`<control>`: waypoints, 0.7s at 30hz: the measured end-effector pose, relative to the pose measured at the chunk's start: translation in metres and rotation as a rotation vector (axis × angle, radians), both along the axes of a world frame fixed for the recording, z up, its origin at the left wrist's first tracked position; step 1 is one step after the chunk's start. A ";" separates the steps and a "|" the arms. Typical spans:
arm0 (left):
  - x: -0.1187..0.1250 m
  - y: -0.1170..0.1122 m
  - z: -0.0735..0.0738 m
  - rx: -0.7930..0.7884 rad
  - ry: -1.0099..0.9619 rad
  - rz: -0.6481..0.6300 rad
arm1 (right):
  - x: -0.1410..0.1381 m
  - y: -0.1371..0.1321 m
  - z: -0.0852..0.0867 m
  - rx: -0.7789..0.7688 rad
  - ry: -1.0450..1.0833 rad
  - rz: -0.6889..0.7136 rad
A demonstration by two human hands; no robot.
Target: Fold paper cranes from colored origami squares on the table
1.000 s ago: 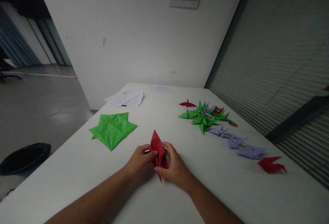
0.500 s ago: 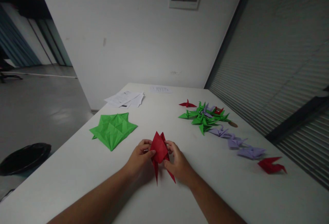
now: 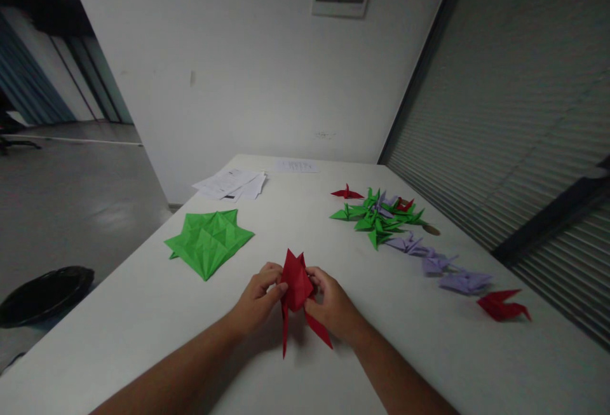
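A red folded origami paper (image 3: 296, 285) is held between my two hands above the near middle of the white table (image 3: 267, 364). Two narrow points hang down from it, and two broader flaps stand up at the top. My left hand (image 3: 261, 295) pinches its left side, thumb in front and fingers behind. On the right side, my right hand (image 3: 330, 304) grips it the same way. Some fingertips are hidden behind the paper.
Creased green sheets (image 3: 208, 240) lie left of my hands, with printed papers (image 3: 231, 184) behind them. To the right are a heap of green folded cranes (image 3: 376, 218), purple cranes (image 3: 464, 281) and a red crane (image 3: 504, 305). A black-lined bin (image 3: 45, 294) stands beside the table.
The red paper's top flaps have opened apart and its front has tilted. Its lower points have spread further and hang lower. Both hands keep their hold.
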State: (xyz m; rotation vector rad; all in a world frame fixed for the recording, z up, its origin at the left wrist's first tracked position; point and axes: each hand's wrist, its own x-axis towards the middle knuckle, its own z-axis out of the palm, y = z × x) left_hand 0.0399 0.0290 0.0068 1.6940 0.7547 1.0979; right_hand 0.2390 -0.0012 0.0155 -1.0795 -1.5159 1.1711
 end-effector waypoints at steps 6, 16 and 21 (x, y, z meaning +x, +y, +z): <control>-0.001 -0.004 0.000 0.116 0.128 -0.021 | 0.006 0.005 -0.011 -0.007 0.209 -0.011; -0.001 -0.005 0.000 0.202 0.266 0.029 | 0.005 0.004 -0.004 -0.099 0.422 0.034; -0.002 -0.004 -0.004 0.177 0.273 0.000 | 0.007 0.004 -0.004 -0.127 0.514 0.061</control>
